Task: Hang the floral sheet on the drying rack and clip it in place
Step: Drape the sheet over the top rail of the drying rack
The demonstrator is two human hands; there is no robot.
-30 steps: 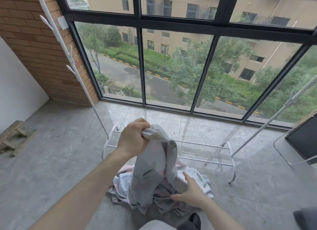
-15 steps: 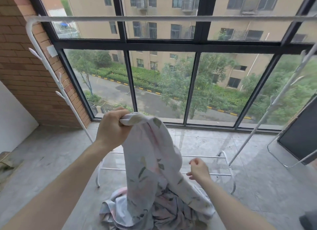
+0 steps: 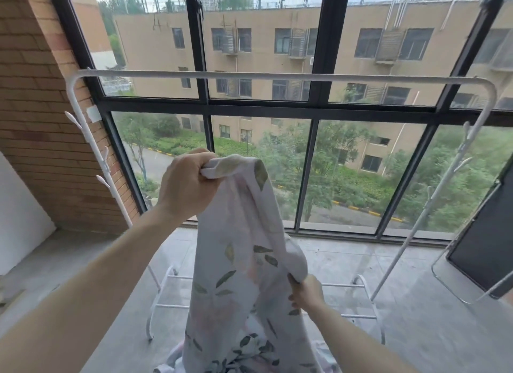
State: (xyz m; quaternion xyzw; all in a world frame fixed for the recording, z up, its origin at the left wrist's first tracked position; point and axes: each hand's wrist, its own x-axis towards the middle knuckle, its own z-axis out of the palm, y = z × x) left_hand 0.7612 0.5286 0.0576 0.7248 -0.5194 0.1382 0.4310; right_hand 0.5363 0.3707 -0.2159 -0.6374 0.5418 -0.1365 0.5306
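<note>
The left hand (image 3: 187, 186) is up high in front of the window (image 3: 305, 108). Its fingers are curled tight into a fist around a bunched corner of the sheet (image 3: 244, 267). The sheet is pale with green leaves and soft pink spots on it. It hangs down from that fist in a long fold.

The right hand (image 3: 306, 293) is lower down and to the right. Its fingers and thumb pinch the edge of the sheet where the cloth makes a little bump. The rest of the sheet falls past both hands and lies in a heap on the floor (image 3: 416, 317) at the bottom of the picture.

The drying rack (image 3: 277, 76) is white. Its top bar runs across, higher than both hands and behind them, and the sheet is not on it. Its side poles lean down to the floor, with little pegs sticking out. Low rails of the rack sit near the floor behind the sheet.

A brick wall (image 3: 36, 108) is on the left. Through the glass you can see a tan building (image 3: 277, 39) and green trees (image 3: 333, 161). A dark board (image 3: 483, 233) leans at the right edge.
</note>
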